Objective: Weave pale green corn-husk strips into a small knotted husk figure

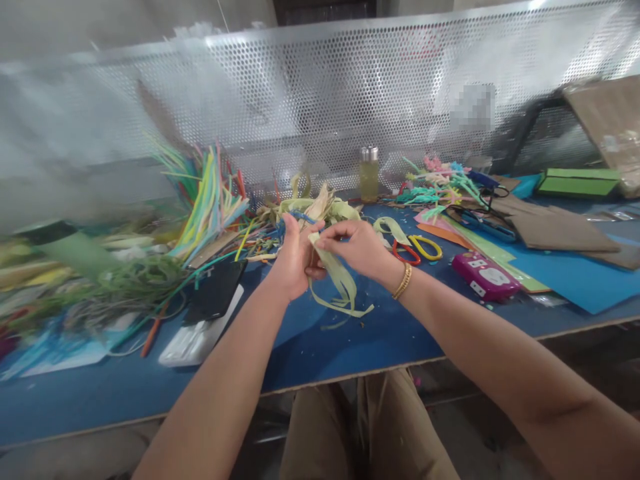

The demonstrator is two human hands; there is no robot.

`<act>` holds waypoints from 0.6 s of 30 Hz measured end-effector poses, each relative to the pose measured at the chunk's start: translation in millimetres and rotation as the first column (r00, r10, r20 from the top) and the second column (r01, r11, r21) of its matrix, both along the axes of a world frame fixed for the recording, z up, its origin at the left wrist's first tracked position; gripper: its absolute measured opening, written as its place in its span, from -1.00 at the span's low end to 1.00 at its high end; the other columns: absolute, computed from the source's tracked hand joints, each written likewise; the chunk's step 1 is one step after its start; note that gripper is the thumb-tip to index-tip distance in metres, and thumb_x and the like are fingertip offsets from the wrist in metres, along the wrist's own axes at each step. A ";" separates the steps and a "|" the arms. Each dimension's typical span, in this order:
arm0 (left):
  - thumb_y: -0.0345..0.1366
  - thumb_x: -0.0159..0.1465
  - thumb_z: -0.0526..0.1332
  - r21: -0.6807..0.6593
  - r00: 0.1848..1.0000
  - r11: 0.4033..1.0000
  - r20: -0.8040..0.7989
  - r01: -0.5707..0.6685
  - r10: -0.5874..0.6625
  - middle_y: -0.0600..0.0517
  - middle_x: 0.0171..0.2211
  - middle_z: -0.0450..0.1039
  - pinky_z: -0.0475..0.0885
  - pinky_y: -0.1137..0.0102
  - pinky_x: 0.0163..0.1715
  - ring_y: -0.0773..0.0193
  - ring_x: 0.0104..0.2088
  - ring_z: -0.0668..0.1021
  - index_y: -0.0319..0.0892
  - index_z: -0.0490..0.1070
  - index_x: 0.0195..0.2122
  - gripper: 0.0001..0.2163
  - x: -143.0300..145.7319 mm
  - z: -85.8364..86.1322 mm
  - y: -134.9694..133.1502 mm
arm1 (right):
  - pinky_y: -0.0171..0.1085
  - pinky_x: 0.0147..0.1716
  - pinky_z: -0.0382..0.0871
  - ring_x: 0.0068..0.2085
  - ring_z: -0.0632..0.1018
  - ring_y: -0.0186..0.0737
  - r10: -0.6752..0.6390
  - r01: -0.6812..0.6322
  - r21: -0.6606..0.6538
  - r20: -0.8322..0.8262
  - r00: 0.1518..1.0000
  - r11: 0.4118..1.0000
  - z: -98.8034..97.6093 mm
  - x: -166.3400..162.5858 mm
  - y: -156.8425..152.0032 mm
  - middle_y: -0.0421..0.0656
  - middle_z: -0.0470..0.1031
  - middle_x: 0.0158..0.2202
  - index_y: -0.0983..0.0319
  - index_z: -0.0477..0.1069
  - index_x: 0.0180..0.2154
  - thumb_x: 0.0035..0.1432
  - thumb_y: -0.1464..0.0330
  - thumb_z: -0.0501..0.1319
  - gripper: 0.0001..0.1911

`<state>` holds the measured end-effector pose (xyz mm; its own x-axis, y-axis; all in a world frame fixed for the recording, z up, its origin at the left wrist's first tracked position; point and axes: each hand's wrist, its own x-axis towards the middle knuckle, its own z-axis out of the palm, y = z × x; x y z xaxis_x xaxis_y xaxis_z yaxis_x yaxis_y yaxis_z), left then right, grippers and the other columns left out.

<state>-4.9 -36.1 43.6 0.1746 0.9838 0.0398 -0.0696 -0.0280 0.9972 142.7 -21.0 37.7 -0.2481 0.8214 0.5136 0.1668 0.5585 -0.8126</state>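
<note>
My right hand [356, 245], with a gold bracelet [403, 280] at its wrist, pinches the top of a pale green ribbon-like strip [341, 277] between thumb and fingers. Beside it, my left hand [296, 261] has its thumb raised and its other fingers curled at the same strip. The strip's loose end hangs and curls just over the blue table [360, 347]. Scissors [424, 248] with red and yellow handles lie right of my right hand. Behind both hands sits a heap of dry, pale husk-like strips [320, 207].
A bundle of coloured stems [210, 200] and blurred green strands [130, 280] fill the left. A black phone [215, 293] lies there too. A bottle [369, 175] stands behind; a purple case [485, 275], cardboard [560, 230] and blue sheets [590, 280] are at right.
</note>
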 end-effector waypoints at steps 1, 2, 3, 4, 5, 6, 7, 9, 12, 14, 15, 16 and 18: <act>0.49 0.00 -0.19 -0.002 1.000 1.000 0.003 0.020 -0.020 -0.03 -0.52 0.40 0.12 0.44 -0.74 0.29 -0.60 0.41 -0.16 0.42 -0.01 -0.10 0.5 1.6 -0.8 | -0.31 -0.32 0.36 -0.37 0.49 -0.31 -0.016 0.015 -0.019 -0.049 0.999 1.000 2.6 4.3 2.3 -0.19 0.55 -0.42 0.26 0.53 -0.41 0.08 0.30 0.29 -0.86; 0.50 -0.01 -0.16 -0.003 0.999 0.999 0.008 0.035 -0.035 -0.01 -0.52 0.39 0.10 0.45 -0.75 0.31 -0.60 0.39 -0.14 0.41 -0.02 -0.12 0.9 3.2 -1.6 | -0.30 -0.32 0.36 -0.37 0.49 -0.31 -0.022 0.020 -0.027 -0.086 0.996 0.999 4.9 8.5 4.3 -0.19 0.54 -0.42 0.26 0.52 -0.41 0.08 0.29 0.29 -0.85; 0.50 -0.02 -0.14 -0.002 0.999 0.999 0.018 0.044 -0.044 0.00 -0.52 0.38 0.09 0.45 -0.76 0.32 -0.61 0.38 -0.14 0.40 -0.02 -0.12 0.9 4.5 -2.3 | -0.30 -0.31 0.37 -0.37 0.49 -0.31 -0.015 0.012 -0.029 -0.103 0.995 0.999 6.8 12.0 5.8 -0.19 0.54 -0.42 0.25 0.51 -0.42 0.07 0.29 0.30 -0.85; 0.50 -0.03 -0.13 -0.003 0.999 0.999 0.035 0.042 -0.041 0.00 -0.52 0.37 0.08 0.46 -0.77 0.32 -0.61 0.37 -0.13 0.40 -0.02 -0.12 0.7 5.4 -2.8 | -0.29 -0.29 0.37 -0.35 0.50 -0.30 0.004 -0.007 -0.032 -0.093 0.996 0.999 8.1 14.1 6.5 -0.20 0.54 -0.42 0.25 0.51 -0.42 0.07 0.29 0.31 -0.85; 0.50 -0.04 -0.14 -0.005 0.998 1.000 0.057 0.028 -0.028 0.00 -0.51 0.37 0.08 0.46 -0.77 0.32 -0.61 0.37 -0.14 0.40 -0.02 -0.11 0.2 5.8 -2.9 | -0.28 -0.26 0.38 -0.33 0.51 -0.29 0.030 -0.032 -0.034 -0.061 0.998 0.999 8.4 14.7 6.2 -0.20 0.55 -0.41 0.24 0.52 -0.42 0.06 0.29 0.32 -0.86; 0.50 -0.03 -0.17 -0.010 0.997 1.000 0.080 0.009 -0.008 -0.01 -0.50 0.38 0.08 0.46 -0.77 0.32 -0.61 0.37 -0.14 0.39 0.00 -0.10 -0.5 5.5 -2.8 | -0.27 -0.23 0.38 -0.30 0.52 -0.28 0.058 -0.058 -0.035 -0.018 0.998 0.998 7.9 13.6 5.0 -0.19 0.56 -0.39 0.23 0.53 -0.43 0.05 0.31 0.32 -0.88; 0.50 -0.02 -0.19 -0.018 0.995 1.000 0.099 -0.014 0.015 -0.02 -0.49 0.39 0.09 0.46 -0.76 0.32 -0.61 0.37 -0.15 0.39 0.02 -0.08 -1.3 4.7 -2.4 | -0.26 -0.19 0.39 -0.27 0.54 -0.26 0.084 -0.084 -0.031 0.029 0.996 0.996 6.6 11.1 3.1 -0.19 0.57 -0.37 0.22 0.54 -0.43 0.05 0.33 0.32 -0.91; 0.49 0.01 -0.22 -0.036 0.992 0.998 0.117 -0.047 0.051 -0.04 -0.45 0.43 0.11 0.45 -0.75 0.33 -0.61 0.37 -0.14 0.38 0.08 -0.07 -2.4 1.8 -1.2 | -0.25 -0.13 0.38 -0.22 0.55 -0.25 0.108 -0.111 0.017 0.102 0.989 0.994 2.2 3.3 -1.2 -0.18 0.59 -0.34 0.21 0.55 -0.44 0.05 0.37 0.32 -0.94; 0.48 0.02 -0.22 -0.051 0.990 0.997 0.128 -0.052 0.059 -0.05 -0.40 0.45 0.11 0.45 -0.73 0.36 -0.64 0.34 -0.10 0.33 0.16 -0.07 -2.0 -3.0 1.1 | -0.26 -0.11 0.37 -0.20 0.55 -0.25 0.053 -0.074 0.153 0.139 0.989 0.985 -5.0 -6.8 -4.7 -0.17 0.60 -0.32 0.20 0.56 -0.46 0.06 0.42 0.32 -0.94; 0.49 0.01 -0.23 -0.056 0.989 0.998 0.142 -0.042 0.050 -0.05 -0.41 0.44 0.08 0.46 -0.72 0.37 -0.65 0.32 -0.10 0.31 0.18 -0.04 -0.4 -5.7 2.7 | -0.26 -0.14 0.37 -0.23 0.55 -0.25 -0.006 -0.024 0.224 0.132 0.991 0.974 -8.0 -9.5 -4.5 -0.16 0.60 -0.32 0.21 0.56 -0.45 0.05 0.44 0.32 -0.94; 0.50 -0.01 -0.23 -0.056 0.988 0.998 0.149 -0.038 0.046 -0.05 -0.41 0.43 0.07 0.46 -0.72 0.37 -0.64 0.32 -0.10 0.30 0.19 -0.03 0.5 -6.8 3.5 | -0.26 -0.16 0.37 -0.25 0.54 -0.25 -0.023 -0.009 0.243 0.127 0.992 0.970 -8.6 -9.9 -4.0 -0.16 0.60 -0.33 0.22 0.55 -0.45 0.06 0.44 0.32 -0.94; 0.50 -0.02 -0.23 -0.054 0.987 0.998 0.153 -0.034 0.042 -0.04 -0.43 0.42 0.07 0.46 -0.72 0.36 -0.64 0.33 -0.11 0.30 0.19 -0.02 1.4 -7.8 4.2 | -0.26 -0.18 0.37 -0.26 0.54 -0.26 -0.029 -0.001 0.249 0.119 0.992 0.968 -8.7 -9.9 -3.6 -0.16 0.59 -0.35 0.22 0.55 -0.45 0.06 0.44 0.32 -0.94; 0.51 -0.03 -0.21 -0.043 0.987 0.999 0.155 -0.029 0.035 -0.03 -0.46 0.40 0.08 0.45 -0.71 0.32 -0.62 0.36 -0.13 0.33 0.15 -0.02 2.6 -9.3 5.5 | -0.28 -0.22 0.38 -0.31 0.52 -0.28 -0.024 0.003 0.231 0.089 0.996 0.973 -7.8 -9.7 -3.0 -0.17 0.58 -0.38 0.24 0.53 -0.46 0.06 0.43 0.31 -0.93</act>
